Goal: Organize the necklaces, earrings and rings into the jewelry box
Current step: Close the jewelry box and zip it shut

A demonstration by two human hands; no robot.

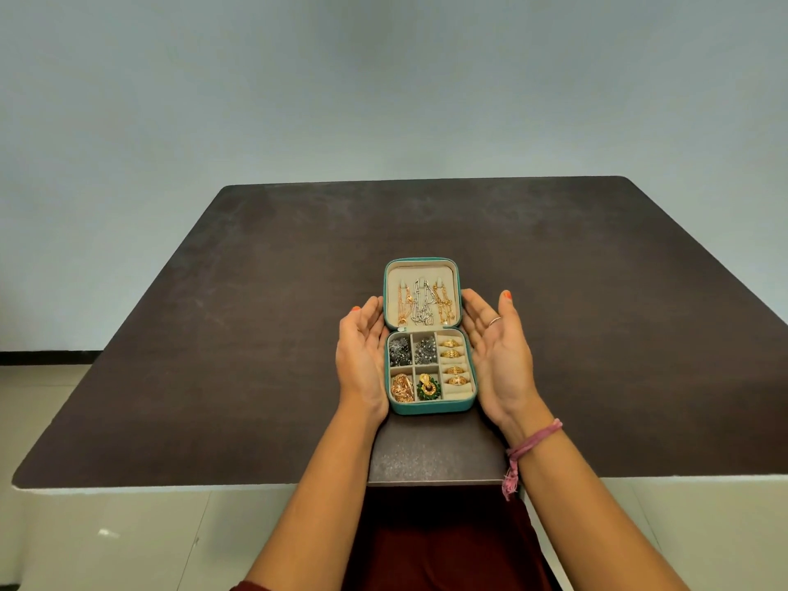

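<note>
Open box (430, 409) on the table (213, 334), a hand at each side.

Left hand (360, 360) and right hand (499, 356) flank it, fingers straight, palms inward (gripping nothing); necklaces (422, 302) hang in the lid, earrings (411, 368) and rings (453, 362) fill the tray.

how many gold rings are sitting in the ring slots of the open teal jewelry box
4, all in the cream padded ring rolls along the right side of the open teal jewelry box: gold rings at and, stacked far to near. None looks hidden.

Even, soft, moderately bright light; faint shadows; sharp focus; wide-angle bending at table (170, 377) edges.
</note>
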